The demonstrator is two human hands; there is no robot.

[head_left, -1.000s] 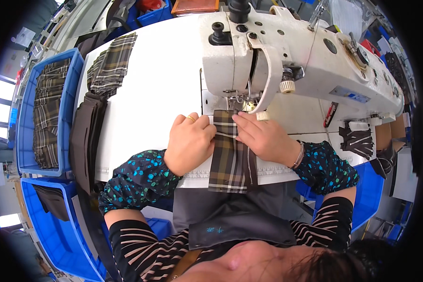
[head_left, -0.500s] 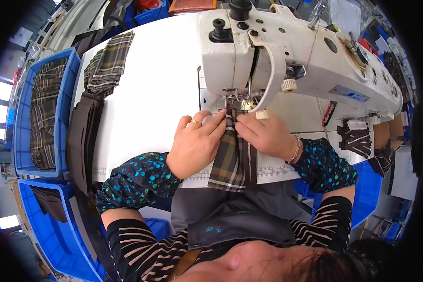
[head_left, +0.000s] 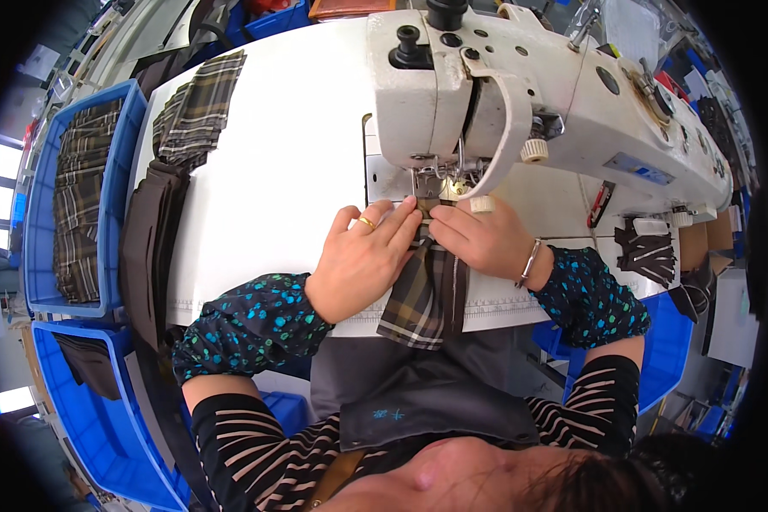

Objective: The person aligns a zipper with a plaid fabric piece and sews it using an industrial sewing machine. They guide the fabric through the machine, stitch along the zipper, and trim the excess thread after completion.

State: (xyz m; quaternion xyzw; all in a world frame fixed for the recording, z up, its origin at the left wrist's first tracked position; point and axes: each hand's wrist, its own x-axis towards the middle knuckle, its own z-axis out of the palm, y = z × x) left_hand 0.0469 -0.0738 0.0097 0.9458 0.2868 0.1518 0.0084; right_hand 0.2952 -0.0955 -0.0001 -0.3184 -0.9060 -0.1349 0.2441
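Observation:
A brown plaid fabric piece (head_left: 411, 303) with a dark strip (head_left: 454, 299) along its right side lies under the sewing machine's presser foot (head_left: 425, 183) and hangs over the table's front edge. My left hand (head_left: 363, 256) rests on the fabric's left side, fingers stretched out, with the index fingertip just in front of the foot; its thumb is hidden. On the other side, my right hand (head_left: 484, 245) has its fingers bent together and pressed on the cloth, pinching it near the foot. Between both hands the fabric is bunched into a fold.
The white sewing machine (head_left: 563, 102) spans the right side. At left are stacked plaid pieces (head_left: 198, 107), dark fabric pieces (head_left: 154, 247) and a blue bin (head_left: 119, 213) of plaid cloth. A red-and-black cutter (head_left: 602, 203) and striped dark scraps (head_left: 646, 252) lie at right.
The fabric's upper part has shifted and bunched between my hands, showing plaid in front of the foot. Both hands have moved slightly right; the machine appears slightly shifted in view.

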